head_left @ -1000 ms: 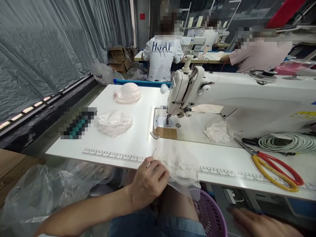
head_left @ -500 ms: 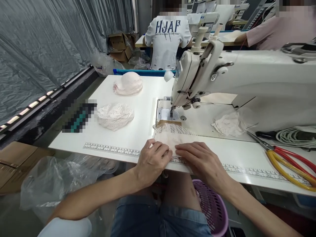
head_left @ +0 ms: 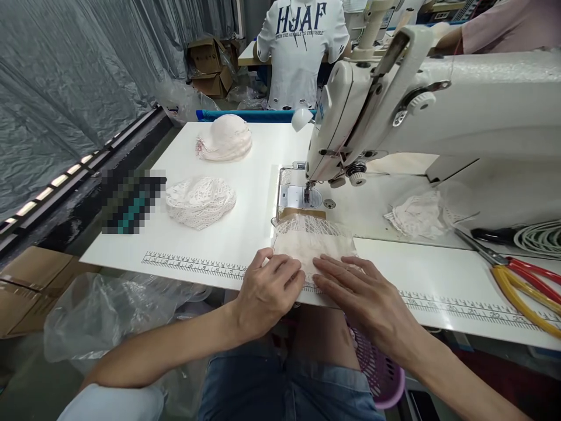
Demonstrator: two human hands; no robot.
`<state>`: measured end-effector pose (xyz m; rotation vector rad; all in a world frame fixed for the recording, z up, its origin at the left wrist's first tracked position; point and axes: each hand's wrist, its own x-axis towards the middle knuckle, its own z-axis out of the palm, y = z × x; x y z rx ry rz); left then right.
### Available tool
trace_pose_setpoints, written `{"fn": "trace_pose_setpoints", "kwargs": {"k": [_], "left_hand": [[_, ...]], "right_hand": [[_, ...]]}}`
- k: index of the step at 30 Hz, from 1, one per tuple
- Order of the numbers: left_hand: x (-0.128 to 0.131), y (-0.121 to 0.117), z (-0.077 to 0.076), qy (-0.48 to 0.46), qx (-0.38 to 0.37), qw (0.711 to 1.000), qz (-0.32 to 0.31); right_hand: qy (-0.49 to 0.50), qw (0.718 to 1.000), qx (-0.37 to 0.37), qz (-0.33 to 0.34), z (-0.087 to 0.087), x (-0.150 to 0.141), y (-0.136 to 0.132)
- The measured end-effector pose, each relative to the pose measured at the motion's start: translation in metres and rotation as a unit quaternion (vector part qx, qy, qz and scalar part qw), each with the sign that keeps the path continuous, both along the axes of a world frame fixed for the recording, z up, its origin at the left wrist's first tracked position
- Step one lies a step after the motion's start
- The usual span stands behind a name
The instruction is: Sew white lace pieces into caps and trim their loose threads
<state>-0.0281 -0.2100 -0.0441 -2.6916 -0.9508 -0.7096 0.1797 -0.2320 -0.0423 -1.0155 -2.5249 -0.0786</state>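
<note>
Both hands on a sheer white lace-edged fabric piece [head_left: 315,244], at the front of the smooth white counter [head_left: 252,193].
Left hand [head_left: 269,292]: fingers curled together at the fabric's near left edge (cannot tell whether they pinch it). Right hand [head_left: 363,292]: fingers extended, slightly spread, lying flat over the near right part. The fabric's far lacy edge lies just short of the metal presser foot [head_left: 307,194] of the white sewing machine [head_left: 464,111]. Left of it, well apart: a crumpled white lace piece [head_left: 200,202]; beyond that, a rounded pale-pink fabric piece [head_left: 228,137].
</note>
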Motion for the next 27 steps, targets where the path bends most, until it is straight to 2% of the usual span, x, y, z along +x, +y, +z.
{"fn": "trace_pose_setpoints", "kwargs": {"k": [11, 17, 20, 24, 27], "left_hand": [[0.003, 0.000, 0.004, 0.051, 0.003, 0.999, 0.010], [0.004, 0.000, 0.009, 0.079, 0.016, 0.997, 0.005], [0.005, 0.000, 0.009, 0.090, 0.021, 0.996, 0.010], [0.005, -0.002, 0.010, 0.103, 0.020, 0.994, 0.012], [0.004, -0.002, 0.011, 0.110, 0.012, 0.994, 0.008]], "right_hand": [[-0.001, 1.000, 0.004, -0.002, -0.002, -0.004, -0.003], [0.133, 0.991, -0.018, 0.014, 0.005, -0.005, -0.007], [0.165, 0.986, -0.025, -0.009, 0.004, -0.007, -0.010], [0.111, 0.991, -0.036, -0.067, -0.005, -0.015, -0.008], [0.118, 0.990, -0.029, -0.071, -0.008, -0.016, -0.009]]}}
